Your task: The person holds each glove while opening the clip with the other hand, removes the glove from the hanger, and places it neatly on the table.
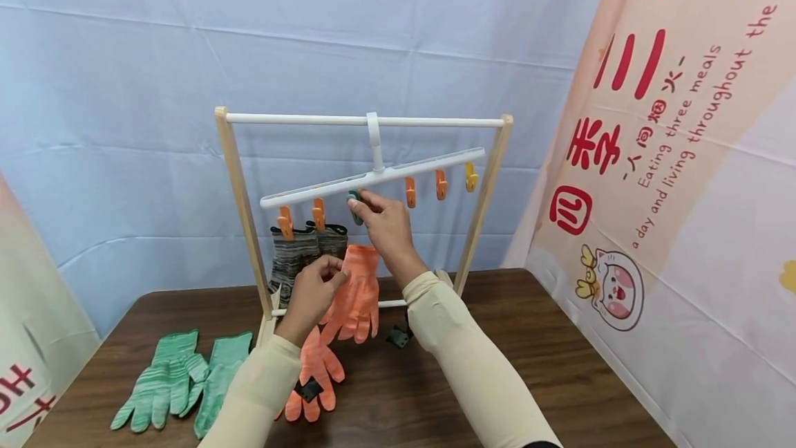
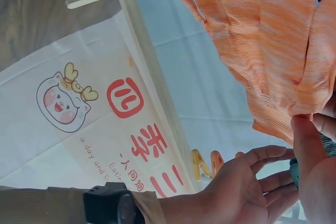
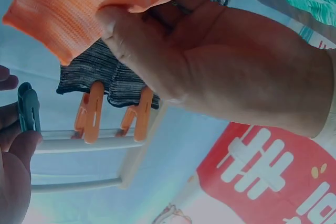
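In the head view my left hand (image 1: 314, 296) pinches an orange knit glove (image 1: 361, 289) near its cuff, the glove hanging fingers down. Thumb and fingers of my right hand (image 1: 388, 227) pinch a dark green clothespin (image 3: 29, 107) on the white clip hanger (image 1: 336, 189). The glove's cuff is just below that clothespin, apart from it in the right wrist view. To the left, two orange clothespins (image 1: 285, 222) grip dark grey striped gloves (image 1: 292, 254) by their cuffs. A second orange glove (image 1: 320, 365) lies on the table, below my left forearm.
The hanger tilts, its left end lower, on a wood-and-white rack (image 1: 298, 119). Two more orange clothespins (image 1: 441, 185) and a yellow one (image 1: 470, 177) hang at its right. Green gloves (image 1: 155, 379) lie on the brown table (image 1: 528, 365) at left. A printed cloth (image 1: 653, 157) flanks the right side.
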